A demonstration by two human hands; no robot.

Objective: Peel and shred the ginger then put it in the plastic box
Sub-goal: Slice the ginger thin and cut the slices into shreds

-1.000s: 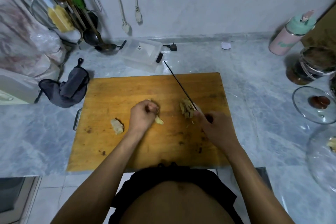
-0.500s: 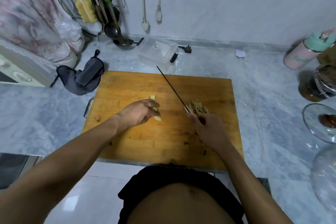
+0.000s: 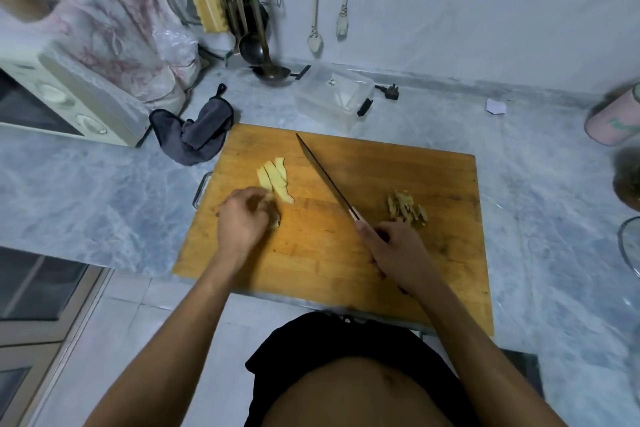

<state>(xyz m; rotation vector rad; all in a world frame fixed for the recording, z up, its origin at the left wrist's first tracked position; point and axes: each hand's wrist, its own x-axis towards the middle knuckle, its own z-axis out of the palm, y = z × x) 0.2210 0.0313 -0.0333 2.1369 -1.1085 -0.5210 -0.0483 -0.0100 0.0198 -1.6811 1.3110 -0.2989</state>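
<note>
On the cutting board (image 3: pixel 346 253), the left hand (image 3: pixel 242 222) curls its fingers onto the ginger slices (image 3: pixel 275 178). The right hand (image 3: pixel 398 250) grips the knife (image 3: pixel 325 177). The plastic box (image 3: pixel 334 97) sits just beyond the board.

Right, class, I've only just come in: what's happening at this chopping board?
A person is cutting up ginger on a wooden chopping board. The right hand grips a knife, its blade angled across the board. The left hand rests on a ginger piece at the near end of some pale ginger slices. A heap of peelings lies to the right. The plastic box sits behind the board; no ginger shows in it.
</note>
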